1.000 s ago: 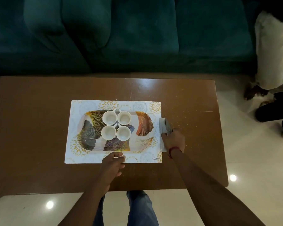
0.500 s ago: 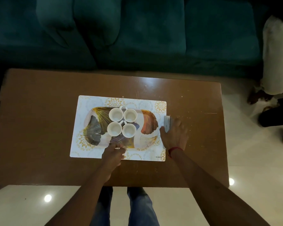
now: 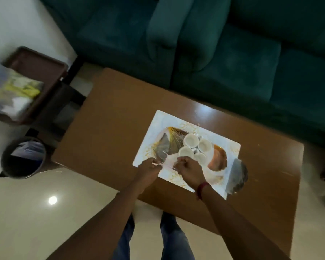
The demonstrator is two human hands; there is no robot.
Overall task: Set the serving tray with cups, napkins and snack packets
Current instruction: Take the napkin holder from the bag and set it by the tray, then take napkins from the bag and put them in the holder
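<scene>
A dark green sofa (image 3: 223,53) runs along the far side of the brown table (image 3: 111,128), which carries everything within easy reach of the standing person. On it lies a pale patterned mat (image 3: 231,147), probably there to protect the wood and mark the serving spot. The leaf-printed tray (image 3: 169,143) sits on the mat, with four white cups (image 3: 191,140) bunched together at its middle, which leaves the two ends free for napkins and snack packets. A greyish packet or napkin stack (image 3: 237,175) lies at the mat's right edge, off the tray. Both hands meet at the tray's near rim: the left hand (image 3: 148,168) and right hand (image 3: 189,170) have fingers curled in, seemingly pinching the rim to square it, though blur hides the exact grip.
</scene>
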